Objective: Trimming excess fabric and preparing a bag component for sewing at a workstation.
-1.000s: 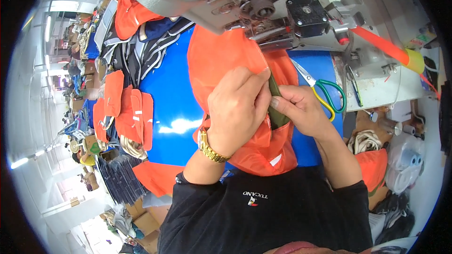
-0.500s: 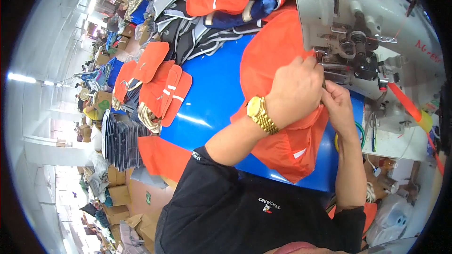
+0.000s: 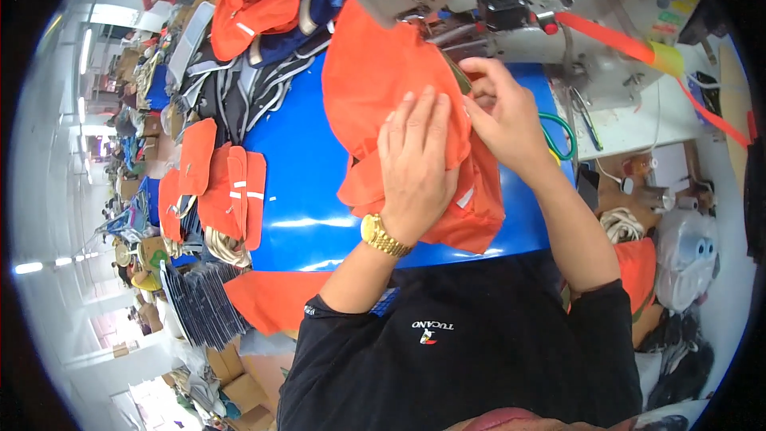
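L hand (image 3: 416,172) hides pt. orange fab. (image 3: 383,64)

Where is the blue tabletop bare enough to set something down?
Widest: blue tabletop between the orange pieces at left and the orange fabric under the left hand. A narrower strip separates that fabric from the right forearm. Crowded: by the sewing machine and right hand, and at the grey-edged black pieces.
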Demonstrator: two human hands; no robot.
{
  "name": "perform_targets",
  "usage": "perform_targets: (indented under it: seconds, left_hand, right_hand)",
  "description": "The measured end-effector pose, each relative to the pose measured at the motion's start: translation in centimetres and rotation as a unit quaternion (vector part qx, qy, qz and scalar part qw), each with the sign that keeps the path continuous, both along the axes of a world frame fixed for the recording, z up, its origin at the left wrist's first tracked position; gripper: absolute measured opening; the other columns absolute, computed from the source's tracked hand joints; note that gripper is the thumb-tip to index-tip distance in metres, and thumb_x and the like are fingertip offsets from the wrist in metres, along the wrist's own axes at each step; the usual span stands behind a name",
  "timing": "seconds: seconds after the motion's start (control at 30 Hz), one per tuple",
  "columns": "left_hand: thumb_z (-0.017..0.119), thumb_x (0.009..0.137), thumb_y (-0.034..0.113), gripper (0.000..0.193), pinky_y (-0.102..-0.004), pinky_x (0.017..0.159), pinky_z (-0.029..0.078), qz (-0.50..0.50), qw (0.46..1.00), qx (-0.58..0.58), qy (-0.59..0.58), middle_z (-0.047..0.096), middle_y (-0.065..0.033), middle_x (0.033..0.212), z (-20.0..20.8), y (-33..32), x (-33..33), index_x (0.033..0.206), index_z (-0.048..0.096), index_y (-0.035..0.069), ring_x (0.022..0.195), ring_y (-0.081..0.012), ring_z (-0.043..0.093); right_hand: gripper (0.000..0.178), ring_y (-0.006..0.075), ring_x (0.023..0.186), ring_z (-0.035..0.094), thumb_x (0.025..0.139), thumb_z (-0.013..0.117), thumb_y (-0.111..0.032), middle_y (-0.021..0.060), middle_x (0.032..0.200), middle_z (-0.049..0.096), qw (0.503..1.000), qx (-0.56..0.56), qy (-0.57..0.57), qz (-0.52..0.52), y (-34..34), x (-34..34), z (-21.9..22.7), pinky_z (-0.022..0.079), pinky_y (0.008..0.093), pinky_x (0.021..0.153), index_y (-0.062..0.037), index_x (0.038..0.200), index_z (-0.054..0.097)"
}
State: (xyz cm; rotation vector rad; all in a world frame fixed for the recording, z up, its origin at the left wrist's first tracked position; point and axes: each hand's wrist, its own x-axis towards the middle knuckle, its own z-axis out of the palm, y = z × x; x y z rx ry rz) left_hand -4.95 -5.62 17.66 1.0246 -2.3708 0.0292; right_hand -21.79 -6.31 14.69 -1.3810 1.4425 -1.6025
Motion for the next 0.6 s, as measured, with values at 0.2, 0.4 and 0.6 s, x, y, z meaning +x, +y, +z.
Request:
perform_targets:
  seconds: [0.2,0.4,0.6]
  left_hand:
    - [0.078,0.080,0.009,0.042,-0.0427,0.095,0.050,-0.088,0.988,-0.023,0.128,0.069,-0.0098,0.122,-0.4,-0.9,1.1,0.122,0.072,0.006,0.110,-0.0300,0.065]
    - [0.079,0.080,0.010,0.039,-0.0405,0.087,0.050,-0.128,0.985,-0.036,0.112,0.070,-0.0058,0.109,-0.3,-2.0,2.8,0.119,0.073,0.007,0.097,-0.0264,0.065]
    - [0.077,0.080,0.010,0.040,-0.0388,0.085,0.050,-0.175,0.982,-0.030,0.066,0.068,-0.0043,0.111,0.2,-2.8,3.5,0.120,0.072,0.006,0.100,-0.0244,0.064]
  right_hand:
    - [0.029,0.0305,0.077,0.071,0.087,0.074,-0.014,0.0156,0.087,0.069,0.967,0.016,0.233,0.102,-0.5,-2.3,2.1,0.055,0.0399,0.068,-0.0055,0.111,0.060]
    - [0.033,0.0349,0.073,0.064,0.085,0.078,-0.034,0.0150,0.075,0.061,0.920,0.027,0.353,0.170,3.6,-1.4,3.2,0.049,0.0454,0.063,-0.0037,0.082,0.064]
    - [0.034,0.0347,0.075,0.061,0.079,0.085,-0.031,0.0140,0.083,0.058,0.936,0.081,0.290,0.182,14.2,-0.3,2.6,0.047,0.0432,0.064,-0.0033,0.084,0.065]
